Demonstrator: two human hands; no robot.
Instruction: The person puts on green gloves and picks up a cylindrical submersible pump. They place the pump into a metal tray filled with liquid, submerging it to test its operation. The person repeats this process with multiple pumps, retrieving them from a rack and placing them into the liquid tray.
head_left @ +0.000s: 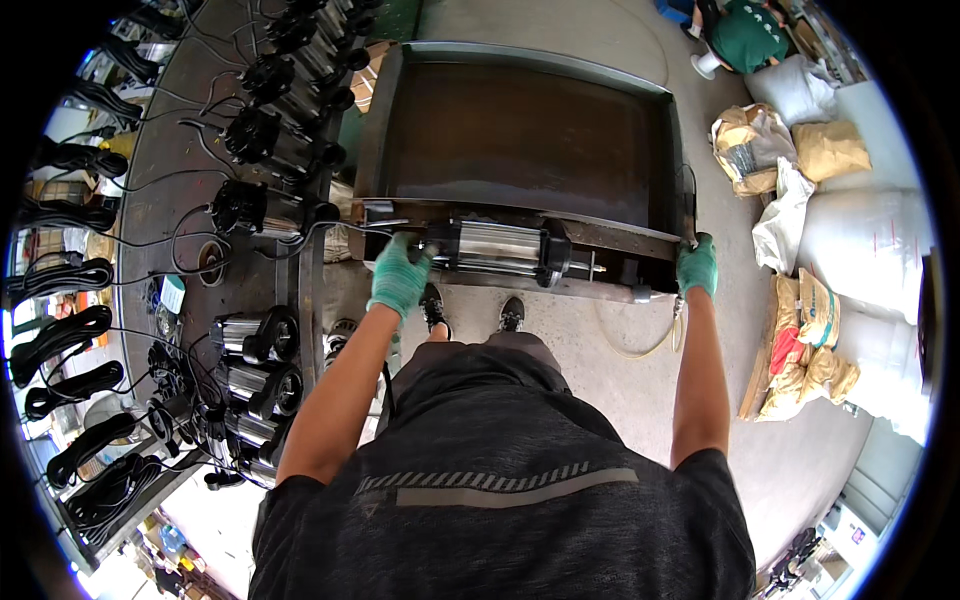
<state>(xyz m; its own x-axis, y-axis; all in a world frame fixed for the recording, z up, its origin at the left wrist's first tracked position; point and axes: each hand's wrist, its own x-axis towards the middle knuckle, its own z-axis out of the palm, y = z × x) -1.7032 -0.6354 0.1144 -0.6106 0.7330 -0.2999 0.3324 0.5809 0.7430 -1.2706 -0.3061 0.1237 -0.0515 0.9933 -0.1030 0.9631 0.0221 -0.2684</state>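
The gloved left hand (402, 272) grips a silver motor (497, 247) at a metal tray (530, 130) as the right hand (698, 265) clasps a hose-fed tool (690, 218).

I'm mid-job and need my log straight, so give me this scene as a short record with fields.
Left hand: left hand, green-gloved, at the left end of the cylindrical unit; grip partly hidden
Right hand: right hand, green-gloved, at the tray's near right corner; grip unclear
Unit: silver-and-black cylindrical unit, lying sideways along the tray's near side
Tray: rectangular metal tray, brown inside
Left: similar units, coiled black cables
Right: sacks; person in green shirt, far corner
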